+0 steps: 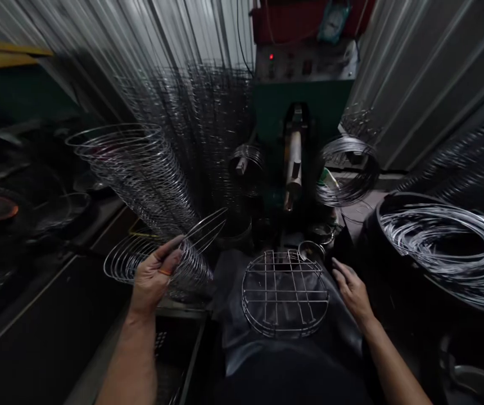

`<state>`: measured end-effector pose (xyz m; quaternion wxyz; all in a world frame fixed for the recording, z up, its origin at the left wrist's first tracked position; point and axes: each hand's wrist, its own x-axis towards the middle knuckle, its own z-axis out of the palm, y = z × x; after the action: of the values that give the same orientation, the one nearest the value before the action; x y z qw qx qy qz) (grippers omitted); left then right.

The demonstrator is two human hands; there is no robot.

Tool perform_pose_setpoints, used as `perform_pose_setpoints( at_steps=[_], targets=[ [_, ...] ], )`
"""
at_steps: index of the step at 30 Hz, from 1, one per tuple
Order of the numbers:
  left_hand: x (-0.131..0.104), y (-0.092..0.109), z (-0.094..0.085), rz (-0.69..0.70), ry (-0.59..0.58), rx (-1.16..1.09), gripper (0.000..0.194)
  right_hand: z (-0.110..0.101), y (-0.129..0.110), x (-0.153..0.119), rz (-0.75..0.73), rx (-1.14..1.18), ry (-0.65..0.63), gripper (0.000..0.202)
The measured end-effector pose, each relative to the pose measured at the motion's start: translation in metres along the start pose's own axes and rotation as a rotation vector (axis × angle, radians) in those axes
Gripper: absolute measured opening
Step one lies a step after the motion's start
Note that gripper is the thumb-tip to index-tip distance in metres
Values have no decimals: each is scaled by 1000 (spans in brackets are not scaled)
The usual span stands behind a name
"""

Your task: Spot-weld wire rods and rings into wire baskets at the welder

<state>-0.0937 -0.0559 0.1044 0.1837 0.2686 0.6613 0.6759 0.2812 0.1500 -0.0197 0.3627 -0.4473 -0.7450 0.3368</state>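
Between thumb and fingers, my left hand (156, 275) pinches a thin wire ring (208, 228), beside a leaning stack of wire rings (140, 169). My right hand (351, 289) is to the right of a round wire grid (286, 292); its fingers point forward, slightly apart, with nothing seen in them. The grid lies on the dark apron over my lap, touched by neither hand. Just beyond the grid is a small metal ring (311, 251).
A green machine (262, 104) with a metal arm (294, 157) stands ahead. At right, a black tub (376, 236) holds loose wire rings (448, 236). A wire bundle (351, 169) hangs beside the machine. An open dark crate (202, 337) is at lower left.
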Motion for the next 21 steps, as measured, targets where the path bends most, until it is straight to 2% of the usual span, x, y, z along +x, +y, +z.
perform_pose_setpoints(
  at_steps=[2,4,7,9,11,13,17,21],
  targets=[
    [-5,19,12,56,16,-220,40,0,-28,16,-106,-33,79,47],
    [-13,26,28,30,-32,-407,36,1,-57,25,-179,-30,68,51],
    [-26,16,53,-187,-157,-576,34,3,-87,25,-232,18,33,51],
    [-34,2,69,-374,-228,-622,34,3,-94,18,-203,78,37,44],
    [-40,-15,81,-521,-265,-602,38,3,-93,8,-106,120,85,40],
    [-42,-32,89,-575,-279,-495,47,4,-85,0,-5,122,126,41],
    [-37,-62,91,-540,-346,-178,66,11,-63,-9,29,69,46,37],
    [-31,-85,87,-461,-391,48,67,18,-46,-9,43,-1,8,34]
  ],
)
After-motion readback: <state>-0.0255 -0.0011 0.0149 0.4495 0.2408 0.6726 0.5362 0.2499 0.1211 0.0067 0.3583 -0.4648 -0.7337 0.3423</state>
